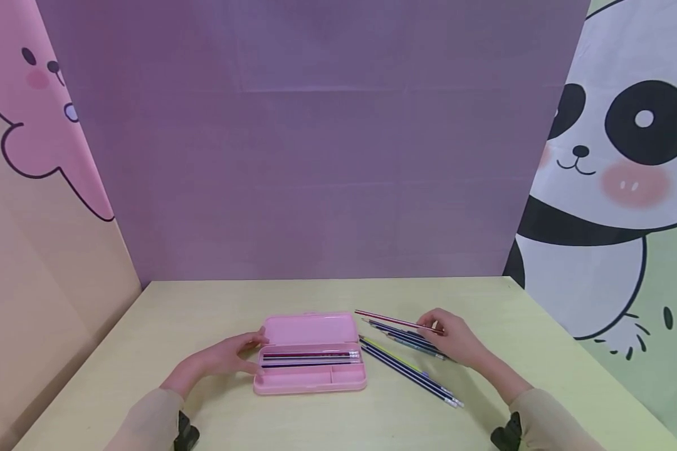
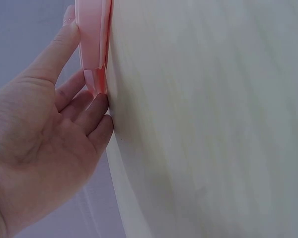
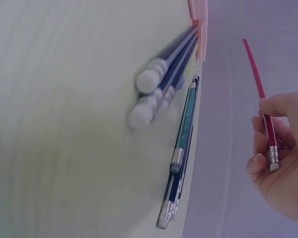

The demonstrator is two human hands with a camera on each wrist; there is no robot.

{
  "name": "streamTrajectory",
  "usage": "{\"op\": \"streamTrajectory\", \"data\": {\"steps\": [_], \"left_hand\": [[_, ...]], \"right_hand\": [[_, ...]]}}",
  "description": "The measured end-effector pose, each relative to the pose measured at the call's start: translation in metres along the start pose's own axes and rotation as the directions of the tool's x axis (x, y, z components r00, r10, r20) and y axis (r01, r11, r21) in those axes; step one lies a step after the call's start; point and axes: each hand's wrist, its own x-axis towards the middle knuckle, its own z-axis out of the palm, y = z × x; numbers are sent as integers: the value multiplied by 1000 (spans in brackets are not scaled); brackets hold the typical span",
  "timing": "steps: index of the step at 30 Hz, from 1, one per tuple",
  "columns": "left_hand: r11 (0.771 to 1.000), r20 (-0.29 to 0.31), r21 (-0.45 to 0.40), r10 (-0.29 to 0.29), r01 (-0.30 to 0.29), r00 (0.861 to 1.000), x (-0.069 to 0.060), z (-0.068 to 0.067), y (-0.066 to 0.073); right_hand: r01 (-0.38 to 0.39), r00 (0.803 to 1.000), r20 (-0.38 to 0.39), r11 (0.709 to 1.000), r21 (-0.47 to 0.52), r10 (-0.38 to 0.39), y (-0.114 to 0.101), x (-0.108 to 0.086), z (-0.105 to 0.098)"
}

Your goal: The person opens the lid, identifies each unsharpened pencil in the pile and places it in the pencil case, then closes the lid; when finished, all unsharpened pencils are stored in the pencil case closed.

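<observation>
A pink pencil case lies with its lid folded back, and several pencils rest in its long compartment. At its left end my left hand grips the case, thumb on the tray side and fingers by the lid. In the left wrist view, the thumb and fingertips touch the pink case end. My right hand pinches a red pencil near its eraser end, raised above a bunch of dark pencils. The right wrist view shows the red pencil's silver ferrule by the palm.
Dark striped pencils and a yellow-green one lie slanted beside the case's right side. A teal pencil lies among the farther bunch. The pale wooden table ends at a purple backdrop.
</observation>
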Motion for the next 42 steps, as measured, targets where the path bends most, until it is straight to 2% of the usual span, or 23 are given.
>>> {"op": "streamTrajectory", "data": {"steps": [10, 22, 28, 34, 42], "left_hand": [[1000, -2, -1, 0, 0, 1000, 0, -1, 2], [1000, 0, 1, 8, -8, 1000, 0, 0, 1], [1000, 1, 10, 9, -9, 1000, 0, 0, 1], [1000, -4, 10, -5, 5, 1000, 0, -1, 2], [1000, -7, 6, 0, 0, 1000, 0, 0, 2]], "right_hand": [[90, 996, -7, 994, 64, -89, -17, 8, 13], [102, 992, 57, 985, 141, -111, -39, 21, 32], [140, 987, 58, 981, 137, -149, -49, 27, 43], [135, 985, 87, 979, 155, -150, -60, 31, 51], [212, 973, 81, 974, 79, -218, -75, 36, 64]]}}
